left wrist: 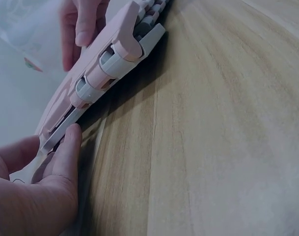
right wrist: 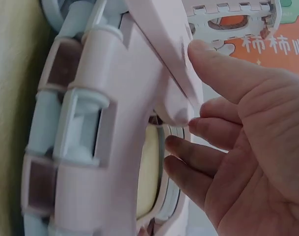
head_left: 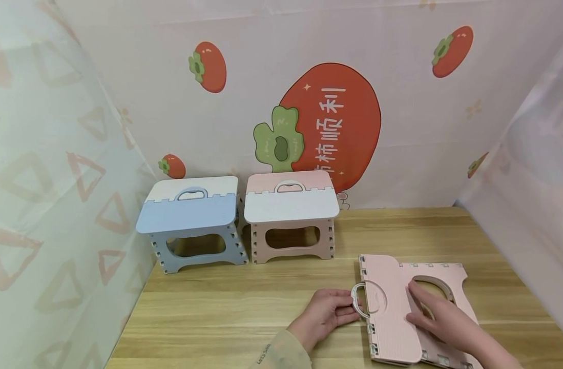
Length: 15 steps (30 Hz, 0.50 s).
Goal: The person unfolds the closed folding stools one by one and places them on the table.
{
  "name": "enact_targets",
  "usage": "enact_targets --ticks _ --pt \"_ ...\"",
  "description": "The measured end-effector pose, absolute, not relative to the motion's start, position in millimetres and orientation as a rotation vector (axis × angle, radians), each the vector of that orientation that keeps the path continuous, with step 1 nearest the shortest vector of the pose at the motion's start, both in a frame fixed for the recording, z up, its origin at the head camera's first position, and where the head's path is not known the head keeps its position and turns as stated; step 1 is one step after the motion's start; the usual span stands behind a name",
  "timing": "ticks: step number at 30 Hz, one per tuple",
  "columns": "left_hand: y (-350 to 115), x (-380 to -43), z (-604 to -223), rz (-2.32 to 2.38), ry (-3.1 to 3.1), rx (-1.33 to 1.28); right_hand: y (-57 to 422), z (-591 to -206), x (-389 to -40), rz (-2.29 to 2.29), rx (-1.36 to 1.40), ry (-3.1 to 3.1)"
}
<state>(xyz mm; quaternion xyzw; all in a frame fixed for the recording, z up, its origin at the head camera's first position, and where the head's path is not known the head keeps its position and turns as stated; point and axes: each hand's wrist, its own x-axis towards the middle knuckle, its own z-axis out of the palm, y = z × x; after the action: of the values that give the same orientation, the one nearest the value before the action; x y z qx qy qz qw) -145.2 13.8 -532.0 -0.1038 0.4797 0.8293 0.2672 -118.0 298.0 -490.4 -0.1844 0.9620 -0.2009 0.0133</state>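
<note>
A pink folding stool (head_left: 394,328) lies folded flat at the front right of the table, its white carry handle (head_left: 357,303) sticking out to the left. That handle is pinched between the thumb and fingers of my left hand (head_left: 321,313); the left wrist view shows the thumb above and the fingers below. My right hand (head_left: 447,320) is over the stool's leg panel (head_left: 456,287), beside its oval opening. In the right wrist view, the right fingers (right wrist: 201,164) are loosely extended near the opening and the seat panel's edge, not wrapped round anything.
Two unfolded stools stand at the back left: a blue and white one (head_left: 189,220) and a pink and white one (head_left: 290,210). The wood-grain table (head_left: 216,312) is bounded by a printed backdrop (head_left: 133,66) behind and at both sides.
</note>
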Motion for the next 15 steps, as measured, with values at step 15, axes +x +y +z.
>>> enact_targets --ticks 15 --pt "13.5 -146.0 -529.4 2.208 1.334 -0.251 332.3 -513.7 -88.5 -0.938 -0.786 2.605"
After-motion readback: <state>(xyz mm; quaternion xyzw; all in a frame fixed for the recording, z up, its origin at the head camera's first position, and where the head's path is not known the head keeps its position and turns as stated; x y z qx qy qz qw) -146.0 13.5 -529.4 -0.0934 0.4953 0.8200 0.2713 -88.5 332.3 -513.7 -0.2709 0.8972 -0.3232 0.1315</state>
